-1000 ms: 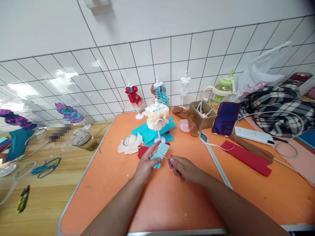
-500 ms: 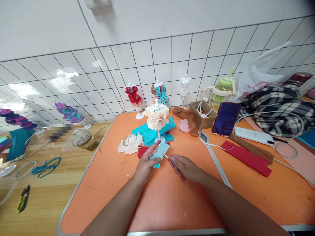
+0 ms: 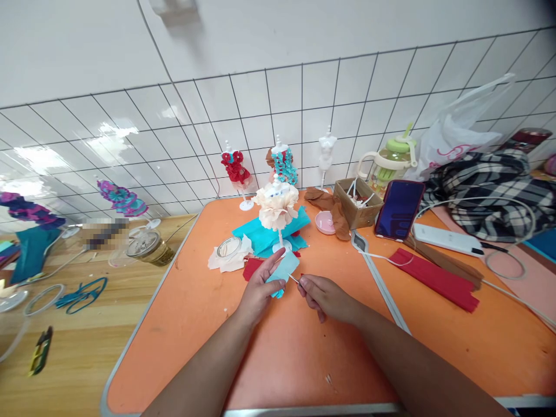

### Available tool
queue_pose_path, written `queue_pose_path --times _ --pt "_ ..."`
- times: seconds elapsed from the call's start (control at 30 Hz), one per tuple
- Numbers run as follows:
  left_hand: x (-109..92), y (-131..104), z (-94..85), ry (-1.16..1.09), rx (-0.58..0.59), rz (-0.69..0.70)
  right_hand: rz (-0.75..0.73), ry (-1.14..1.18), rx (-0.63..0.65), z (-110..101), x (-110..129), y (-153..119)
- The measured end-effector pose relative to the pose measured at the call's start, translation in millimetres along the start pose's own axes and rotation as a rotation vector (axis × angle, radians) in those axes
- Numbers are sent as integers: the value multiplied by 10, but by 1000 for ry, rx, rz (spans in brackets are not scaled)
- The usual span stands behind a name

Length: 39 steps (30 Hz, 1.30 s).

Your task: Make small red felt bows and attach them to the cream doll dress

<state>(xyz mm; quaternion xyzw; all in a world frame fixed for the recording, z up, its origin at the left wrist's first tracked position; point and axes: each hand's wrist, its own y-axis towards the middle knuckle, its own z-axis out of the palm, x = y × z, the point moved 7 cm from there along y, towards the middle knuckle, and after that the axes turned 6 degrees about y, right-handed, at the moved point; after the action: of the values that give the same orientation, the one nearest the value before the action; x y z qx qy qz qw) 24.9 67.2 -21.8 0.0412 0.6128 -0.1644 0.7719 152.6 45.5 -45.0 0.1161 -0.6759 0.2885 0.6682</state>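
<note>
Pale-blue paper pc is held just in front of the cream-ruffled mannequin, near its base. It's gripped by the left hand: thumb pressed on the paper, fingers behind it, index finger stretched out apart, pointing twd the mannequin's foot. A slim metal-tipped tool is clamped in the right hand, in front & a bit R of the mannequin, w/ thumb & index closed on it & the other fingers curled under. Its tip is held at the R edge of the paper; whether contact is made can't be told.

Under & round the mannequin's base, bright-blue sheets are spread. L of it, a tape roll is set on cream paper; a red scrap is partly hidden by the left hand, front-L of it. Just R of it, a pink dish is placed, then brown paper & a cardboard box w/ white sticks in it. Farther R, a phone is propped up & a red strip is laid flat. Behind it, a red-flowered mannequin, a blue-and-red mannequin & a bare white mannequin are stood. All this is set on an orange table.
</note>
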Motion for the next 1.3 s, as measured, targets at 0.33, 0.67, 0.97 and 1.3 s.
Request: queue_pose_path --times 0.33,0.67,0.97,1.3 --pt "267 -15 62 -170 88 -348 -25 1 -82 -101 18 12" --pt "110 31 -66 -208 -45 -161 19 58 -7 -61 -4 -2" --pt "81 11 -47 58 -27 -90 3 -181 -112 -150 -5 -11" --pt "127 17 -108 169 -99 -109 -6 -144 -71 -97 -1 -6"
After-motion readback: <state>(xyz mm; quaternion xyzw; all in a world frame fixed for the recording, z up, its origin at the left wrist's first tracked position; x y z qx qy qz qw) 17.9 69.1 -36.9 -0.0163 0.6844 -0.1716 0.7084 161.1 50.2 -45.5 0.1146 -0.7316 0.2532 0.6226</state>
